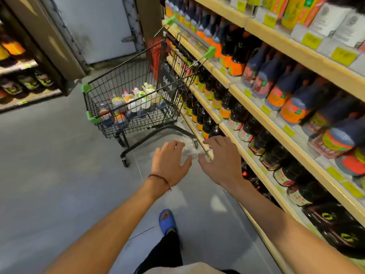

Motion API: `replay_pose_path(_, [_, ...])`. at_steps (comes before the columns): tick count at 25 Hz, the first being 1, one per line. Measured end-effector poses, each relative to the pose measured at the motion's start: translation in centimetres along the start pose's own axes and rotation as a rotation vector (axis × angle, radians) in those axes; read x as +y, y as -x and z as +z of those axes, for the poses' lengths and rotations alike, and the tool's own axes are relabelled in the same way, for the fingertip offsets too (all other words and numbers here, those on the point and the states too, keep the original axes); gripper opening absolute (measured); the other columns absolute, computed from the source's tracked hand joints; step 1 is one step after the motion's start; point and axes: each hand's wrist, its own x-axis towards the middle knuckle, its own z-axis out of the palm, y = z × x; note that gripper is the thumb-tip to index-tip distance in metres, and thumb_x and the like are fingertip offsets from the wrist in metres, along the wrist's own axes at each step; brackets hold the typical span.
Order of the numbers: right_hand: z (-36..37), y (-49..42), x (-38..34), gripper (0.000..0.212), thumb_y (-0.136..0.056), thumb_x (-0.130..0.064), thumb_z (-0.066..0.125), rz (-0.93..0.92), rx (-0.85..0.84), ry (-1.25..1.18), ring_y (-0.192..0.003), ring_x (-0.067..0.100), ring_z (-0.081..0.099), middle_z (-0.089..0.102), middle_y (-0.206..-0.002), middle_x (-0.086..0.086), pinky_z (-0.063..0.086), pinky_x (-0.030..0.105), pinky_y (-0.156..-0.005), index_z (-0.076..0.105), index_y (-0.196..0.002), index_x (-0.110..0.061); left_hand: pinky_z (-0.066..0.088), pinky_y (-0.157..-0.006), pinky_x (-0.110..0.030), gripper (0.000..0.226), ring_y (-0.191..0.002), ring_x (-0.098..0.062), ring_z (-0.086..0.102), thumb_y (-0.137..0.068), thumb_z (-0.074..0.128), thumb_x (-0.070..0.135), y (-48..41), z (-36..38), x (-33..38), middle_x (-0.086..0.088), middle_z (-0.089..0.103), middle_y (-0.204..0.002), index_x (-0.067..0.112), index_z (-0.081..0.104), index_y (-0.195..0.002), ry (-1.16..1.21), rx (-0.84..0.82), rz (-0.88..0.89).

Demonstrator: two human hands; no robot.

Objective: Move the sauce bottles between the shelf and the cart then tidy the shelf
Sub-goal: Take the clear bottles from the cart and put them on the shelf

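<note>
Grey shop floor, shelf on right, cart with sauce bottles far, left hand and right hand spread open, holding nothing

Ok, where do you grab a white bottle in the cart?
Probably by its narrow neck under the cap, from above: the white bottle sits cap-up, packed among other bottles, and the cart has wire walls blocking the sides.

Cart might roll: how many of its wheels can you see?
2: one wheel on the aisle side, another beside the shelf; the rest may be hidden under the cart.
</note>
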Motion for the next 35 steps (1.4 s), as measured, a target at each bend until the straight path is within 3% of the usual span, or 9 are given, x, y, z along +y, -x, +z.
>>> replay_pose_path(4, [5.5,-7.2,-3.5,0.046,-0.082,-0.045,0.056,-0.061,-0.049,-0.043,-0.108,0.022,0.058,0.066,-0.111,-0.001,0.049,0.040,-0.090,0.071,-0.115,-0.017,0.043,-0.090,-0.036,0.046,-0.110,-0.018,0.053,-0.090,0.044,0.056,-3.7,0.2,-7.5,0.006,0.056,-0.120,0.026,0.052,-0.124,0.033,0.029,-0.079])
replay_pose_path(11, [14.4,-19.5,-10.6,0.038,-0.083,-0.039,0.067,-0.096,-0.076,-0.075,-0.106,0.020,0.058,0.066,-0.109,-0.003,0.047,0.038,-0.089,0.072,-0.114,-0.017,0.048,-0.082,-0.041,0.043,-0.098,-0.022,0.053,-0.090,0.042,0.056,-11.2,0.2,-21.3,0.003,0.055,-0.106,0.021,0.052,-0.113,0.025,0.026,-0.193])
replay_pose_path(15, [18.2,-25.5,-12.4,0.039,-0.083,-0.041,0.064,-0.132,-0.096,-0.099,-0.105,0.023,0.061,0.068,-0.107,-0.002,0.051,0.042,-0.089,0.072,-0.112,-0.017,0.047,-0.085,-0.040,0.045,-0.101,-0.021,0.053,-0.091,0.041,0.057,-15.7,0.7,-26.0,0.004,0.055,-0.109,0.021,0.052,-0.117,-0.004,0.007,-0.244])
replay_pose_path(23, [28.4,-43.0,-13.7,0.039,-0.084,-0.044,0.066,-0.158,-0.197,-0.090,-0.106,0.023,0.058,0.067,-0.107,-0.002,0.047,0.041,-0.089,0.072,-0.113,-0.019,0.047,-0.077,-0.039,0.042,-0.099,-0.022,0.055,-0.090,0.041,0.057,-28.8,2.8,-36.4,0.002,0.055,-0.107,0.024,0.051,-0.114,-0.008,-0.031,-0.396])
replay_pose_path(28, [33.9,-52.4,-15.3,0.036,-0.087,-0.041,0.068,-0.180,-0.322,-0.122,-0.105,0.023,0.057,0.066,-0.110,-0.002,0.045,0.041,-0.089,0.071,-0.114,-0.019,0.050,-0.077,-0.040,0.038,-0.097,-0.022,0.056,-0.091,0.048,0.052,-35.5,4.3,-41.1,0.001,0.054,-0.107,0.024,0.051,-0.116,0.091,-0.047,-0.543])
replay_pose_path(35, [42.2,-58.4,-17.8,0.039,-0.088,-0.037,0.071,-0.072,-0.487,-0.101,-0.114,0.026,0.055,0.065,-0.118,0.002,0.045,0.042,-0.095,0.069,-0.122,-0.017,0.049,-0.076,-0.036,0.034,-0.094,-0.022,0.057,-0.092,0.053,0.047,-40.1,8.2,-49.9,0.000,0.057,-0.107,0.021,0.057,-0.113,0.250,-0.148,-0.665])
